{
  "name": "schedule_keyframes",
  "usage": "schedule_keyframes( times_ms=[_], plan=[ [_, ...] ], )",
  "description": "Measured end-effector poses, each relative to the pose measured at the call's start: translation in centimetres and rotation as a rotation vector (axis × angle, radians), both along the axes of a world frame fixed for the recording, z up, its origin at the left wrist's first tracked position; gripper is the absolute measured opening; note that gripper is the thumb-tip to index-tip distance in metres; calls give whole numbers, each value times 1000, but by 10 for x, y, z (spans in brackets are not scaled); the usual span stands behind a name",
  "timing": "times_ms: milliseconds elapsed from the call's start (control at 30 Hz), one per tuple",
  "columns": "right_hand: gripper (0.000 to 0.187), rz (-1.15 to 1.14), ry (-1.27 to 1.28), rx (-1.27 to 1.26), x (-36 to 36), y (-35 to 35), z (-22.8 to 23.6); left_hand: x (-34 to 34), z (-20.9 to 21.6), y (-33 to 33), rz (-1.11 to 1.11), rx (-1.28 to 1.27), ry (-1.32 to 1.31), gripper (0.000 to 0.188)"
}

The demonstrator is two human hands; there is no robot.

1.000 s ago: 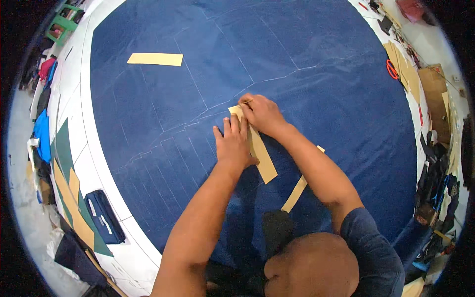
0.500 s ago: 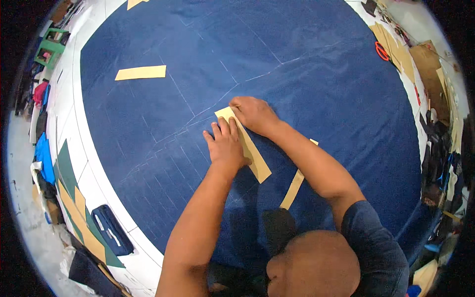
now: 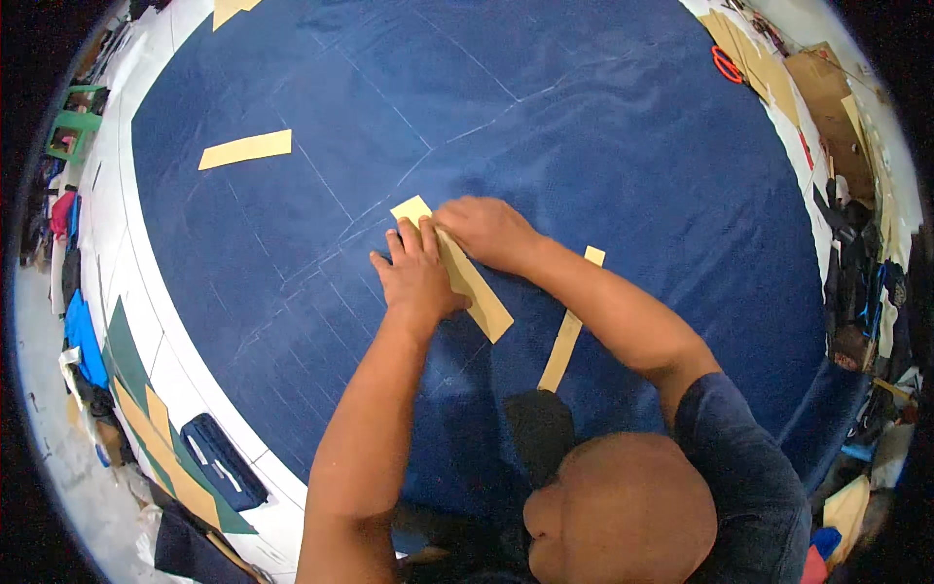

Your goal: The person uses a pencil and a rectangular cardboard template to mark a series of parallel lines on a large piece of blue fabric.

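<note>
A long yellow-tan card strip (image 3: 479, 302) lies slanted on a wide dark blue cloth (image 3: 681, 195) marked with thin pale lines. My left hand (image 3: 413, 277) presses down on the strip with its fingers spread, holding it flat against the cloth. At the strip's right edge, just below its far end, my right hand (image 3: 486, 234) is closed, its fingertips pinched together and slightly blurred. Whatever is between those fingertips is hidden. Under my right forearm another narrow card strip (image 3: 562, 350) rests on the cloth, partly covered at its near end.
A third card strip (image 3: 245, 149) lies at the far left. Red-handled scissors (image 3: 726, 65) and card pieces (image 3: 754, 58) sit at the far right edge. A dark blue case (image 3: 224, 462) and green and tan pattern pieces (image 3: 165, 448) lie on the white table edge (image 3: 146, 253) at left.
My right hand has slid a short way down the strip's right edge from its far corner. My left hand keeps its place on the strip. The whole view has shifted slightly.
</note>
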State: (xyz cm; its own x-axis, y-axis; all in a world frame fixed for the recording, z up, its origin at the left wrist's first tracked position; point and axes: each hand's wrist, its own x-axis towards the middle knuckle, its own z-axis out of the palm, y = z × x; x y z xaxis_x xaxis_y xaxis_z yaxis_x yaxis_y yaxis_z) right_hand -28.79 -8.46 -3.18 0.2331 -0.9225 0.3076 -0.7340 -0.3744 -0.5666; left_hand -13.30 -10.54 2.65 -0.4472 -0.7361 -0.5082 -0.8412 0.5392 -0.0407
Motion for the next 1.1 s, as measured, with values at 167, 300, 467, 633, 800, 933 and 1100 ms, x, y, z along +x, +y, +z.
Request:
schedule_keyframes(
  times_ms=[167,300,467,633,800,933,1100],
  plan=[
    [15,42,70,40,-3,20,-5,-2,-2,-1,-2,12,-19,141],
    [14,110,137,155,-9,95,5,-2,0,2,12,16,-34,141],
    [19,81,95,134,-7,119,11,-4,2,-2,29,43,-11,140],
    [18,-10,54,28,-2,99,6,-3,-1,-7,89,97,65,142],
    [20,83,75,209,-14,153,26,-5,3,-6,24,27,64,136],
    [16,55,-37,211,-13,157,13,8,-20,3,14,-30,93,137],
    [12,-259,-276,373,-1,163,35,3,-6,9,52,73,67,138]
  ],
)
